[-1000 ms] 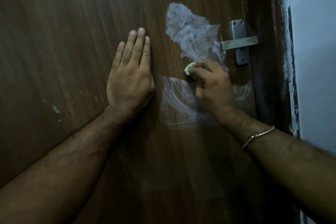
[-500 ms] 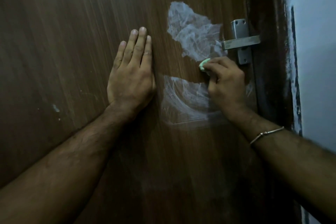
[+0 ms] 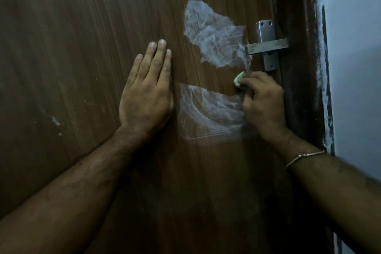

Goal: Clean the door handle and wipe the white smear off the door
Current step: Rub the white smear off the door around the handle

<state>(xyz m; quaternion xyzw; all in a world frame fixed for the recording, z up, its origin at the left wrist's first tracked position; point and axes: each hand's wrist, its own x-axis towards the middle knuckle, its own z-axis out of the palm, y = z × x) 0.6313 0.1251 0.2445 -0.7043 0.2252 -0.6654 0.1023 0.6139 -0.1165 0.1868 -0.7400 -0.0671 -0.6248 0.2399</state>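
Your right hand (image 3: 265,103) pinches a green sponge (image 3: 238,79) against the door (image 3: 82,47), between two white smear (image 3: 212,35) patches, just below the handle (image 3: 267,46). Your left hand (image 3: 147,93) lies flat, fingers extended. No readable writing.

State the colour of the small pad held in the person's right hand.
Pale green; the pad peeks out of the right hand in the head view.

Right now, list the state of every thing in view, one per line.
Left hand: open, flat against the door.
Right hand: shut on the green sponge.
Green sponge: pressed to the door, below the handle.
White smear: partly wiped, split into two patches.
Door handle: level, smudged.
Door: shut against its frame.
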